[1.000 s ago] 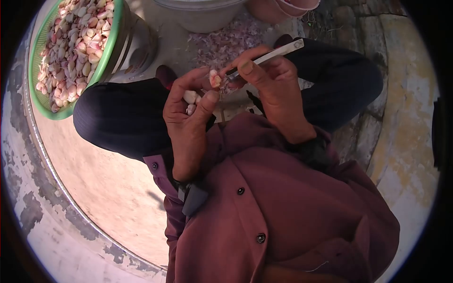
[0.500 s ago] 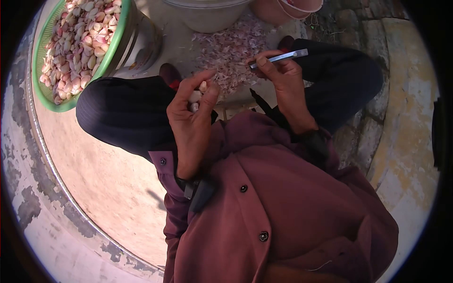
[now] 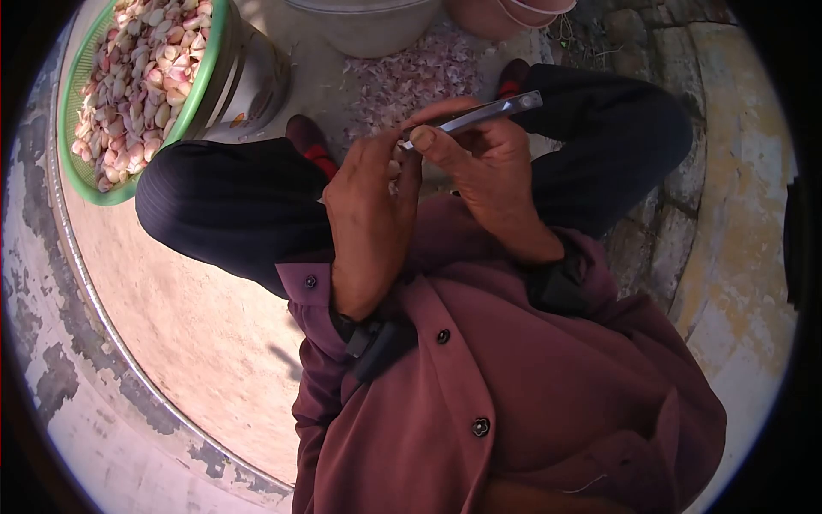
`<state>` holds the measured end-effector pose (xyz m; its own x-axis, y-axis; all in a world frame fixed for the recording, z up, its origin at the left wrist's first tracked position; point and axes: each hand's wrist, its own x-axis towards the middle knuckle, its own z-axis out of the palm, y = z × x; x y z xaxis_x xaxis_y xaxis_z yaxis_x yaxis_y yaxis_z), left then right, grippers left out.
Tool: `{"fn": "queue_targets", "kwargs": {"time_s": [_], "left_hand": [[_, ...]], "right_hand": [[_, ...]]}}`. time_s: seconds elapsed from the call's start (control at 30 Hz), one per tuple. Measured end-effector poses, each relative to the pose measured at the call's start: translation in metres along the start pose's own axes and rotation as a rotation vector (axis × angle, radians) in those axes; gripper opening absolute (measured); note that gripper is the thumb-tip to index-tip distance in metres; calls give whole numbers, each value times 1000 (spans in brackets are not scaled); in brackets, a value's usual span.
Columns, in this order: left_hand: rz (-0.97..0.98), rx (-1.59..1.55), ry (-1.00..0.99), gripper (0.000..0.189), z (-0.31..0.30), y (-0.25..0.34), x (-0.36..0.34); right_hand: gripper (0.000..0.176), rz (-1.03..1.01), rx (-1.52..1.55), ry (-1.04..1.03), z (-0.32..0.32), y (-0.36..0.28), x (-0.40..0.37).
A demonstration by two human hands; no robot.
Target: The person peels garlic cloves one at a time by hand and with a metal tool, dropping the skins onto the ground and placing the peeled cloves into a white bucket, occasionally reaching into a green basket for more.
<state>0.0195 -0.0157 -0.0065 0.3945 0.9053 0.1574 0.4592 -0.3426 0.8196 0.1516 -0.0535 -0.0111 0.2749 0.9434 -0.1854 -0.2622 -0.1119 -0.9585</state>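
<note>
My left hand (image 3: 368,210) is closed round some garlic cloves (image 3: 395,170), partly hidden by its curled fingers. In my right hand (image 3: 492,176) is a small knife (image 3: 501,108); its silver metal handle sticks out to the right, past the fingers. The knife's other end meets the garlic at the left fingertips, and the contact itself is mostly covered by the right thumb and fingers. Both hands are together in front of my chest, above my lap. Below and beyond them, papery garlic skins (image 3: 419,77) lie scattered on the ground.
At the upper left, a green basket (image 3: 216,77) full of unpeeled garlic cloves rests on a bucket (image 3: 265,81). A large pale tub (image 3: 368,34) and a pink bucket (image 3: 505,21) stand at the far side. My bent knees flank the skins.
My right hand has moved left with the knife and now meets my left hand. The left hand has shifted slightly right and turned, so the garlic shows less.
</note>
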Motion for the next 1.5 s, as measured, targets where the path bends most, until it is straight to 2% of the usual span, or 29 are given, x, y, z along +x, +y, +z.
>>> {"fn": "queue_targets", "kwargs": {"time_s": [0.2,0.3,0.37,0.4,0.47,0.6,0.67,0.7,0.77,0.8,0.87,0.9,0.97,1.1,1.17,1.4,1.47,1.5], "left_hand": [[35,11,-28,20,-2,-2,-1],[-59,-51,-31,18,-4,0,-3],[-188,-197,-63,18,-3,-8,-8],[-188,-198,-63,18,-5,-7,-8],[-557,-752,-101,19,-11,-2,-9],[-545,-713,-58,20,-27,1,-7],[-496,-660,-38,22,-32,-4,-4],[-498,-658,-30,22,-33,-10,-3],[-344,-497,-152,28,-31,-22,-5],[-344,-498,-157,28,-30,-22,-4],[-276,-364,-208,32,-27,-20,-1],[-275,-366,-212,32,-24,-19,-1],[-159,-338,-188,32,-20,-19,0],[-134,-147,-234,34,-26,-6,5],[-56,-128,-174,38,-24,-6,4],[-41,-53,-187,40,-24,-2,4],[-10,-53,-190,41,-24,-4,4],[-10,-52,-191,41,-24,-5,4]], "right_hand": [[19,-121,-80,41,-1,4,3],[18,-46,102,3,-3,5,4],[18,60,209,-37,-5,6,3],[18,60,208,-37,-6,7,4],[17,201,342,14,-9,12,3],[15,184,378,128,-31,36,8],[17,-2,59,163,-49,48,12],[17,-1,60,155,-49,43,12],[18,43,-128,79,-45,21,9],[18,44,-128,83,-40,11,7],[21,-17,-68,-97,-24,-6,3],[21,-17,-70,-93,-19,-8,1],[22,-221,-272,-190,-9,-9,1],[22,-243,-327,-202,-4,-5,0],[21,-264,-341,-196,-4,-7,0],[15,-261,-387,-138,-3,-10,-1],[15,44,-101,-77,-5,-10,-2],[15,44,-101,-77,-5,-9,-1]]}}
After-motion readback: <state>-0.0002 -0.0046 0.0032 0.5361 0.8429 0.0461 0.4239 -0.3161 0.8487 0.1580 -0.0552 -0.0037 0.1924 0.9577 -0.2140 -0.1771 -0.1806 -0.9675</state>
